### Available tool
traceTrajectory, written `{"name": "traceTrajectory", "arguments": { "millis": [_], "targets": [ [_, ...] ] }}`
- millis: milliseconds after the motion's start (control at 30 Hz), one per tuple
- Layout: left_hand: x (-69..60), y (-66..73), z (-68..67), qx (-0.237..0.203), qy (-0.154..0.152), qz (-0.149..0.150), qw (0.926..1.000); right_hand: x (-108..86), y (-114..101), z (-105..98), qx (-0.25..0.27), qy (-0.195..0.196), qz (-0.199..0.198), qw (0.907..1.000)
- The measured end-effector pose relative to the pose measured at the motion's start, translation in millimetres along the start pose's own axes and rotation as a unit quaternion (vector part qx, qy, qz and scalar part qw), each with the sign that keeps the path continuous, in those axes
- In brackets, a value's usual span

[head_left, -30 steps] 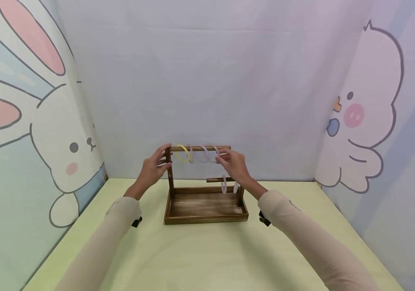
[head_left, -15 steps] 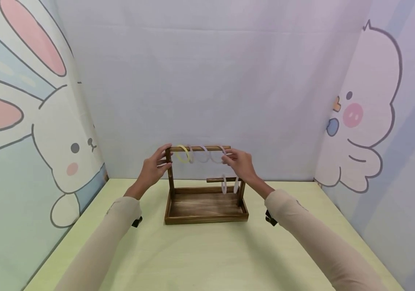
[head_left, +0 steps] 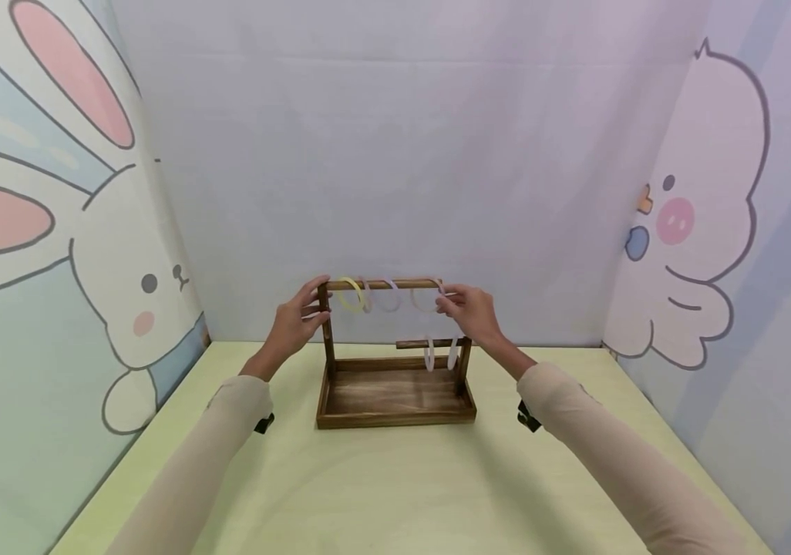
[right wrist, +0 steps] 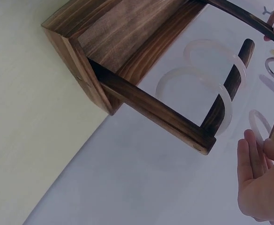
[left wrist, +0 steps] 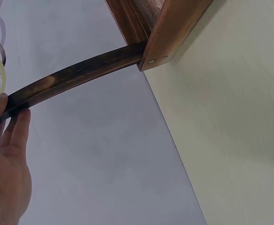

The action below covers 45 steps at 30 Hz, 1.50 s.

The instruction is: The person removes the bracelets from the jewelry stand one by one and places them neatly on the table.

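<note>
A dark wooden bangle stand (head_left: 395, 420) has a tall left post, a long upper bar and a shorter lower bar. My left hand (head_left: 293, 322) grips the top of the tall post, thumb and fingers on either side of it. At the upper bar's free end, my right hand (head_left: 473, 312) pinches a pale translucent bangle (right wrist: 256, 119); whether it still encircles the bar tip I cannot tell. Farther left on that bar hang a yellow bangle (head_left: 350, 296), a purplish one (head_left: 367, 297) and a lavender one (head_left: 387, 296). Two whitish bangles, one nearer the bar tip (head_left: 429, 354), hang on the lower bar.
The stand's shallow tray base (head_left: 395, 389) rests on a pale yellow-green table (head_left: 395, 486). Fabric walls enclose the back (head_left: 395, 154) and sides, with a cartoon rabbit (head_left: 125, 285) left and a chick (head_left: 701, 208) right.
My right hand has slid the pale bangle rightward along the upper bar to its free end. The left hand stays on the post.
</note>
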<state>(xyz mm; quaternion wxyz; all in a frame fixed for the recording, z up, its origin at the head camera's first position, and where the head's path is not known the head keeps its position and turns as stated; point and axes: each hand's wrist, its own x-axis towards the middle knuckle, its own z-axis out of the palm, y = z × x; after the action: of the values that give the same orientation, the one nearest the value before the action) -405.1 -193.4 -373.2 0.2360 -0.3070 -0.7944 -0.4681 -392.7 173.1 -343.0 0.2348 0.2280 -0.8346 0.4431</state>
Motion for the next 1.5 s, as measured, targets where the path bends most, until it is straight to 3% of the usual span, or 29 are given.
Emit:
{"name": "traceTrajectory", "arguments": {
  "millis": [633, 1100, 1500],
  "targets": [
    [0.6, -2.4, -1.3, 0.018, -0.009, -0.009, 0.9998, 2.2, 8, -31, -0.011, 0.001, 0.014, 0.9998],
    [0.9, -4.0, -1.9, 0.010, -0.011, -0.009, 0.9998, -8.3, 11, -57, -0.005, -0.015, 0.027, 0.9995],
    [1.0, -2.5, -1.5, 0.007, -0.012, -0.011, 0.9998, -10.7, 4, -61, -0.011, -0.028, 0.041, 0.9987]
  ]
}}
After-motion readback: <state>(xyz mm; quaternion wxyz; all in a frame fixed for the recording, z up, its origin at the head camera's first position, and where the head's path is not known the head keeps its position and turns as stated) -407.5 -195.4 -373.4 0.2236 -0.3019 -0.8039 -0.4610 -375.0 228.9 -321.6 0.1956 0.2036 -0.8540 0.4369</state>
